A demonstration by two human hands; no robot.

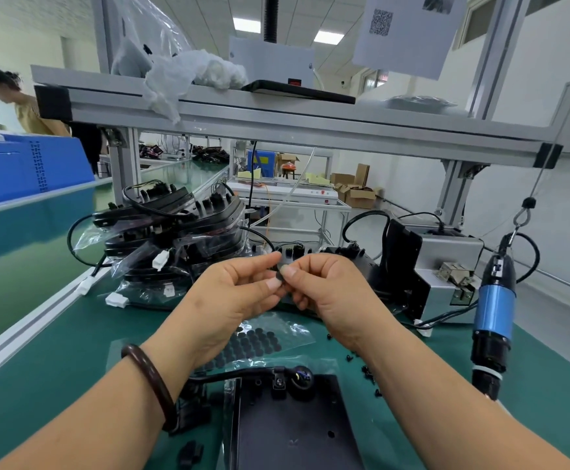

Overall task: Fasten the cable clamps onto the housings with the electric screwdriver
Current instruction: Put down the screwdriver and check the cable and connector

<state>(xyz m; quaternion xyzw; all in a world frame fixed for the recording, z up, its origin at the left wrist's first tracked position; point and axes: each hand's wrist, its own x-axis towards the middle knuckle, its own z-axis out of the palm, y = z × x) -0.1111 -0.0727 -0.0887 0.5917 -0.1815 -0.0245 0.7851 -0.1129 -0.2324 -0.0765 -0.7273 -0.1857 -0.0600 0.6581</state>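
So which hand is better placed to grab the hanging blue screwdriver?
Probably the right hand: the blue electric screwdriver hangs on its side. The left hand would have to cross. Both pinch a small black part.

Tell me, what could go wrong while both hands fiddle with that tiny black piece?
The small black part, pinched between the left hand and right hand, could slip and vanish among the loose black pieces on the green mat. The electric screwdriver hangs close by the right forearm, so a quick reach might knock it swinging.
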